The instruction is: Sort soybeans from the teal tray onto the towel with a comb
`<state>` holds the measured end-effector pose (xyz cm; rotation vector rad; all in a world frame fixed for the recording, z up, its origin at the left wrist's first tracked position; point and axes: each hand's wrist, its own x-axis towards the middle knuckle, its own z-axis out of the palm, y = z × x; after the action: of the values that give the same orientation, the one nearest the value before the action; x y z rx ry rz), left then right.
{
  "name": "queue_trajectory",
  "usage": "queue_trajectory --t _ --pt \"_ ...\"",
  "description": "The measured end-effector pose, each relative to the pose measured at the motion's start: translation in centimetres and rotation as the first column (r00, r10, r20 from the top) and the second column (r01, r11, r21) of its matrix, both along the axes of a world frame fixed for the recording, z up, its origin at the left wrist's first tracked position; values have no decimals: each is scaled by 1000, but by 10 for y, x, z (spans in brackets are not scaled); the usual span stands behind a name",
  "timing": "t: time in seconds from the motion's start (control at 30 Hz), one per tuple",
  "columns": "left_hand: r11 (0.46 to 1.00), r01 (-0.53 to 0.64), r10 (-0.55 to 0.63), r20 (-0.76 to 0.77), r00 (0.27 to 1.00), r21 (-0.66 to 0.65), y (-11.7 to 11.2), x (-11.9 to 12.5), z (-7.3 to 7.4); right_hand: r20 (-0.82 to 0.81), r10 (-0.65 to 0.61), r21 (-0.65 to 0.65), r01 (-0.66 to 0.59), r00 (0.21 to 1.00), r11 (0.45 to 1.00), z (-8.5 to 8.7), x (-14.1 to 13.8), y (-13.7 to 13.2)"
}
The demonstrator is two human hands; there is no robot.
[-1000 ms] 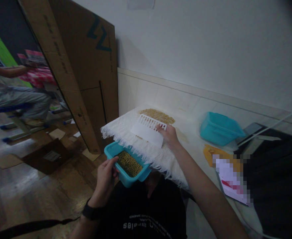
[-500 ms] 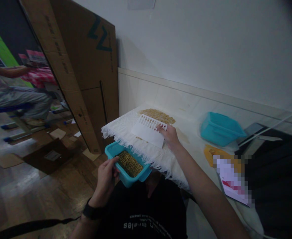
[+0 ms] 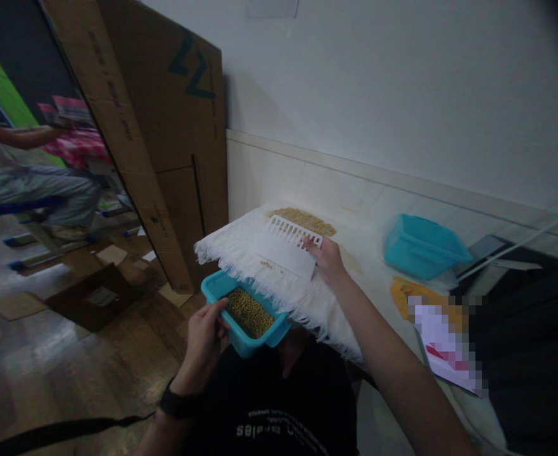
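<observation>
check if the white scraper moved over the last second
No. The white scraper keeps its toothed edge against the grain pile, as before.

The table (image 3: pixel 365 229) bears a white fringed cloth (image 3: pixel 240 248), a teal tub (image 3: pixel 421 248) and, seemingly, papers (image 3: pixel 443 347).

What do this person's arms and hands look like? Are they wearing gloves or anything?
No gloves: both the left hand and the right hand are bare. The forearms are uncovered too, with no sleeves in view. A black wristband, perhaps a watch, circles the left wrist. Lower in view is a black shirt with pale lettering.
</observation>
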<state>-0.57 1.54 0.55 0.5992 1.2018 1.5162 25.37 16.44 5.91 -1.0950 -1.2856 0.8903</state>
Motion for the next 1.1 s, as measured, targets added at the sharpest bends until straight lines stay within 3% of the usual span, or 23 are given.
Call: queue_trajectory --t 0.33,0.53,0.9,1.1 --pt "1000 -6 6 17 1000 -7 0 0 0 71 31 39 -34 997 999 15 -1 -7" --pt "1000 -8 8 16 1000 -12 1 1 0 136 21 87 -33 990 996 14 -8 -10" --pt "999 23 -23 -17 1000 -22 0 0 0 101 41 44 -46 994 998 14 -5 -10" --pt "1000 2 -1 12 1000 -29 1 1 2 68 -13 64 9 998 998 10 -6 -8"
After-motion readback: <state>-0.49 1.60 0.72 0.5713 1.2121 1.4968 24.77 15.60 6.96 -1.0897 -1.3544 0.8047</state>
